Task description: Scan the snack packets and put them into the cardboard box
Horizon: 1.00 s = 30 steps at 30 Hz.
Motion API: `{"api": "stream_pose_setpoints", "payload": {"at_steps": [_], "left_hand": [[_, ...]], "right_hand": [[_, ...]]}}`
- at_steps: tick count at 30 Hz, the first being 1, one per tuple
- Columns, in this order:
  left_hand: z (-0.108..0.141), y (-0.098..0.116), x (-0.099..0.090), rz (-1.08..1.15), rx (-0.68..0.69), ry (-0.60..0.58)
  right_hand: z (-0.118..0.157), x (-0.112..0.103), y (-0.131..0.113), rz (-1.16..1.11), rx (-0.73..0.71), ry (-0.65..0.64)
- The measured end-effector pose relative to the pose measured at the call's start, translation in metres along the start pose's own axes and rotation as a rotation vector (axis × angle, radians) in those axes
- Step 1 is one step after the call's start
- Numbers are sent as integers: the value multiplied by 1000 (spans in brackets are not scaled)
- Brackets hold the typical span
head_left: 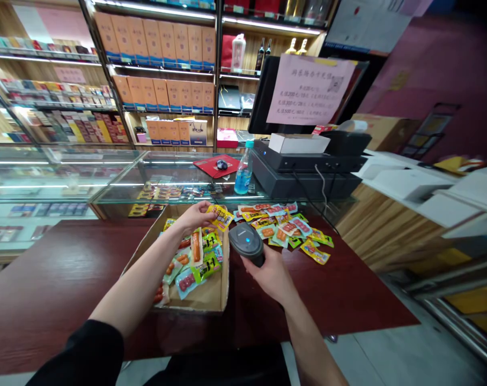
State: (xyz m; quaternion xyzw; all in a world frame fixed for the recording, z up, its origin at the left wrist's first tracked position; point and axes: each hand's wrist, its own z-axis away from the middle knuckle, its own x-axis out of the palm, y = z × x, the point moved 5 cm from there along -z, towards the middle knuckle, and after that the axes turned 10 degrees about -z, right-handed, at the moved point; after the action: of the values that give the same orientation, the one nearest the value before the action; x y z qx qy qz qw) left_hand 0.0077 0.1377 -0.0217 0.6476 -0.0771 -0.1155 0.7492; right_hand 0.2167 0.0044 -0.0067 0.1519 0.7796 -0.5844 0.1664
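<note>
Pinching yellow packet (pixel 222 218) in left hand (pixel 193 217), right hand (pixel 271 274) wrapped round scanner (pixel 246 239); we could lose packet into carton (pixel 213 296) if fingertip hold slips.

Left tabletop (pixel 46 279) lies open; scanner (pixel 246 240) crowds box's (pixel 211 296) right.

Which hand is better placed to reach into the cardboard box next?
Probably the left hand: it's nearer the box, though holding a yellow packet; the right hand grips the scanner.
</note>
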Motion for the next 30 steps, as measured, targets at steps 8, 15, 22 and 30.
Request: {"api": "stream_pose_setpoints", "payload": {"at_steps": [8,15,22,30], "left_hand": [[3,4,1,-22,9,9],[6,6,3,-10,6,-15],[8,11,-6,1,4,27],[63,23,-84,-308,-30,184]], "right_hand": [[-1,0,3,9,19,-4],[-2,-1,2,12,-8,11],[-2,1,5,-17,-11,-5],[-11,15,-9,-54,-29,-81]]}}
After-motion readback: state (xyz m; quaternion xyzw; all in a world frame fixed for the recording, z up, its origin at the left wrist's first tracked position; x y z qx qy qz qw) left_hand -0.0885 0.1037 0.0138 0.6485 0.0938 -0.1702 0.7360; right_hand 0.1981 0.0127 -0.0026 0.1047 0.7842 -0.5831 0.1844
